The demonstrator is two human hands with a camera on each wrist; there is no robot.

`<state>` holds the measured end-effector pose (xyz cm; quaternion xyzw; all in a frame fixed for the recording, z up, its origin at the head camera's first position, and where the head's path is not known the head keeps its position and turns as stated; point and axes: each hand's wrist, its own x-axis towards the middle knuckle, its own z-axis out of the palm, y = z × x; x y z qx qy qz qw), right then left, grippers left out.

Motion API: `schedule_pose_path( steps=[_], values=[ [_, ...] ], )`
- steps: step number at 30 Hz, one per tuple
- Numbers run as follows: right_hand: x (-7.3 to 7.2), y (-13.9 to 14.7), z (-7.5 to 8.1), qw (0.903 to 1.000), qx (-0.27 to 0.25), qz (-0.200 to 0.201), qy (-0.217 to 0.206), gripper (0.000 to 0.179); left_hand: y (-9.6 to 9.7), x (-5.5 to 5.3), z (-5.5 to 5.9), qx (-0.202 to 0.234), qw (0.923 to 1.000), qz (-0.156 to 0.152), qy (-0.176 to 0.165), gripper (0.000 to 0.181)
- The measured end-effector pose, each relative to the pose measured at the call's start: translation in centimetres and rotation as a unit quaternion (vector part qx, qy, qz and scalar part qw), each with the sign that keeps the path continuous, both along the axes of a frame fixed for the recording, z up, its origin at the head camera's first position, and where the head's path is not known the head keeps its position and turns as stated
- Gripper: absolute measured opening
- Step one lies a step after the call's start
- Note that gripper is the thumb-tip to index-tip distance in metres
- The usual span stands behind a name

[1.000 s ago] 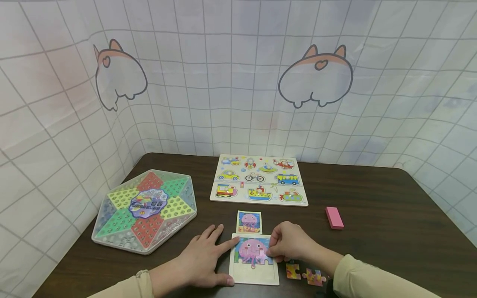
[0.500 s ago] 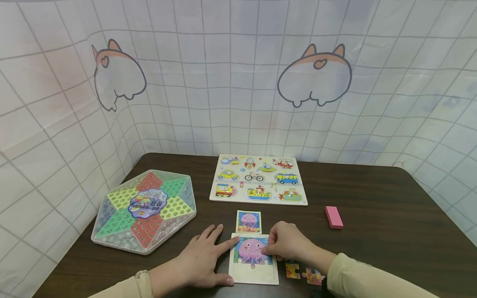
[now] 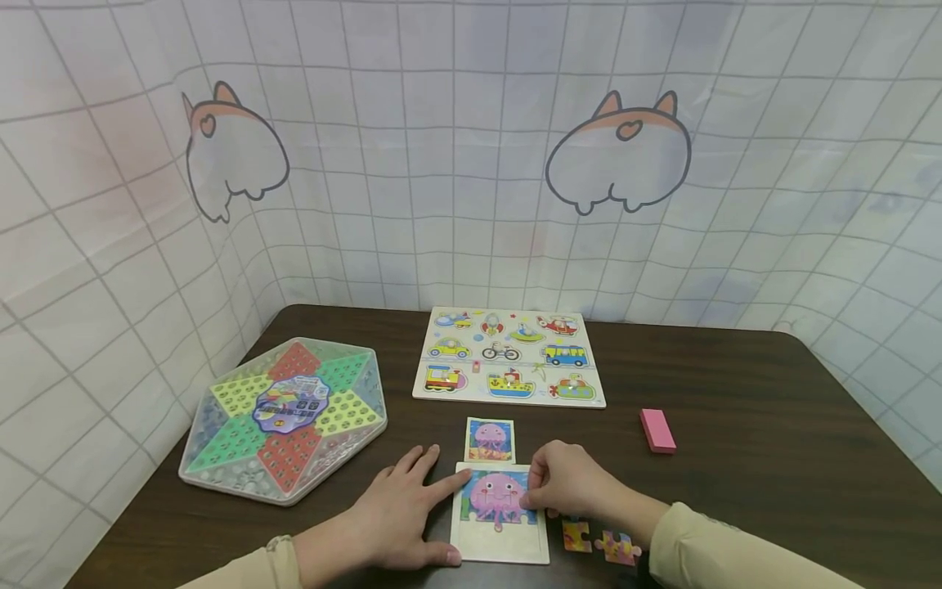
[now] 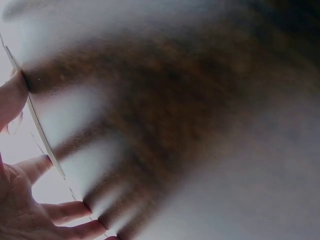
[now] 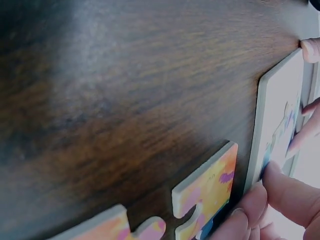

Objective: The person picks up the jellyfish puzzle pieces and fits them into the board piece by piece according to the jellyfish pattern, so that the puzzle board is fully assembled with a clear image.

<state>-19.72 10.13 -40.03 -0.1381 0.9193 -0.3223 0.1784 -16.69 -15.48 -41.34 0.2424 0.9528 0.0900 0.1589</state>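
Observation:
A jellyfish jigsaw puzzle in a cream tray [image 3: 500, 546] lies at the table's near middle. Pink and blue jigsaw pieces [image 3: 489, 495] fill its upper part; the lower strip is bare. My left hand [image 3: 397, 515] is spread flat, index finger and thumb touching the tray's left edge. With bent fingers my right hand [image 3: 574, 483] pinches a jigsaw piece [image 3: 528, 517] at the right side of the picture, its thumb on the piece. The hand partly hides that piece. Beside the tray lie loose yellow-orange pieces [image 3: 577, 537] [image 5: 210, 180], partly under the right wrist.
A small jellyfish picture card [image 3: 489, 440] touches the tray's top edge. Behind it lies a vehicle peg board [image 3: 509, 357]. A hexagonal Chinese checkers box [image 3: 290, 417] is at left, a pink block [image 3: 657, 431] at right. Grid-patterned cloth [image 3: 471, 164] surrounds the dark table.
My right thumb has shifted slightly left over the picture, with the piece now lying closer against its neighbours. The left hand stays put.

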Motion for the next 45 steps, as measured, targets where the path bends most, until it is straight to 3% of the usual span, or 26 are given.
schedule_pose_path(
  steps=[6, 11, 13, 16, 18, 20, 27, 33, 34, 37, 40, 43, 45],
  values=[
    [-0.1, 0.3, -0.2, 0.9993, -0.006, 0.033, 0.014, 0.025, 0.0, 0.0, 0.0, -0.002, 1.0, 0.001, -0.003, 0.09],
    [0.3, 1.3, 0.2, 0.9901, 0.003, 0.119, 0.075, 0.011, 0.0, 0.0, 0.0, -0.003, 1.0, -0.004, 0.001, 0.09],
    [0.6, 1.7, 0.5, 0.9781, 0.028, 0.17, 0.117, 0.015, 0.0, 0.0, 0.0, -0.004, 1.0, -0.006, 0.004, 0.09],
    [1.0, 2.2, 0.6, 0.9518, 0.088, 0.243, 0.164, 0.035, 0.0, -0.1, 0.1, -0.007, 0.9999, -0.006, 0.006, 0.09],
    [1.3, 2.3, 0.6, 0.9345, 0.12, 0.282, 0.18, 0.044, 0.0, -0.1, 0.1, -0.007, 1.0, -0.005, 0.004, 0.09],
    [1.5, 2.3, 0.5, 0.9253, 0.144, 0.304, 0.175, 0.05, 0.0, -0.1, 0.2, -0.007, 1.0, -0.004, 0.002, 0.09],
    [1.9, 1.9, 0.4, 0.9039, 0.198, 0.326, 0.194, 0.048, 0.0, -0.1, 0.2, -0.008, 1.0, -0.003, 0.003, 0.091],
    [1.9, 1.4, 0.6, 0.8686, 0.276, 0.347, 0.221, 0.055, 0.0, -0.1, 0.3, -0.008, 0.9999, -0.003, 0.006, 0.091],
    [1.9, 1.3, 0.6, 0.8659, 0.282, 0.349, 0.221, 0.055, 0.0, -0.1, 0.3, -0.008, 1.0, -0.002, 0.005, 0.091],
    [1.9, 1.2, 0.8, 0.872, 0.275, 0.347, 0.209, 0.054, 0.0, -0.1, 0.3, -0.006, 1.0, -0.003, 0.003, 0.09],
    [1.8, 1.0, 0.8, 0.8723, 0.259, 0.348, 0.225, 0.052, -0.1, -0.1, 0.2, -0.003, 1.0, -0.004, 0.003, 0.09],
    [1.8, 0.7, 0.6, 0.8596, 0.267, 0.354, 0.253, 0.055, -0.1, 0.0, 0.1, -0.001, 1.0, -0.006, 0.006, 0.09],
    [1.8, 0.5, 0.5, 0.8452, 0.284, 0.36, 0.274, 0.056, 0.0, 0.0, 0.2, -0.002, 1.0, -0.005, 0.005, 0.09]
  ],
)
